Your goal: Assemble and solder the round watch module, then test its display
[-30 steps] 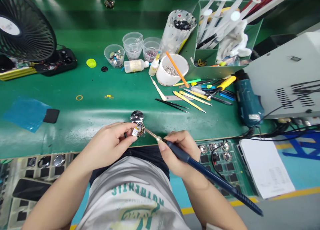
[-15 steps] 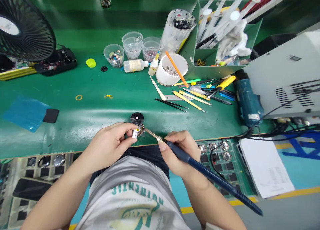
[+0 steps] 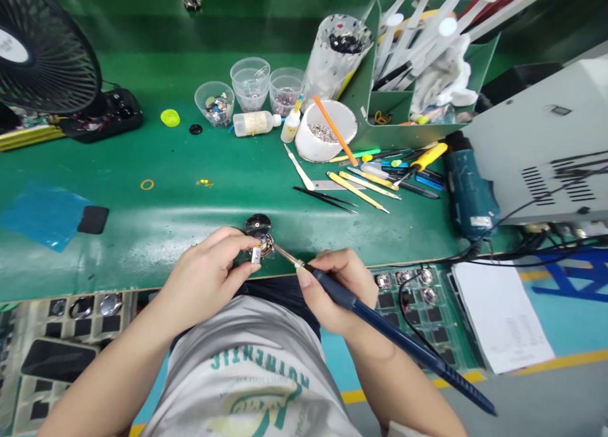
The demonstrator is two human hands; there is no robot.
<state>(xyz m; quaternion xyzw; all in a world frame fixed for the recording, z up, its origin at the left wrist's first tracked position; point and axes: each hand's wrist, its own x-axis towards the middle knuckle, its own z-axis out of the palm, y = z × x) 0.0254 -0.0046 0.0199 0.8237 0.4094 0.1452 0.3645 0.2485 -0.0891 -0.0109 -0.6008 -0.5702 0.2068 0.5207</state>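
Observation:
My left hand (image 3: 213, 263) pinches a small white battery-like block (image 3: 256, 254) between thumb and forefinger. Against it, at the bench's front edge, lies a small round watch-like case (image 3: 266, 244) with its inner parts showing. A black round disc (image 3: 258, 224) sits just behind the case. My right hand (image 3: 339, 288) is closed round the dark blue handle of a soldering iron (image 3: 380, 320). Its metal tip points left and reaches the right rim of the case; whether it touches is too small to tell.
Black tweezers (image 3: 325, 199) and several yellow-handled tools (image 3: 358, 190) lie behind my right hand. Farther back stand clear plastic cups (image 3: 251, 85), a white bowl (image 3: 325, 130) and a green organizer (image 3: 389, 111). A fan (image 3: 42, 57) stands left. Compartment trays (image 3: 434, 316) sit below the bench edge.
The view has shifted very slightly. Both hands, the soldering iron and the round case keep nearly the same places and grips.

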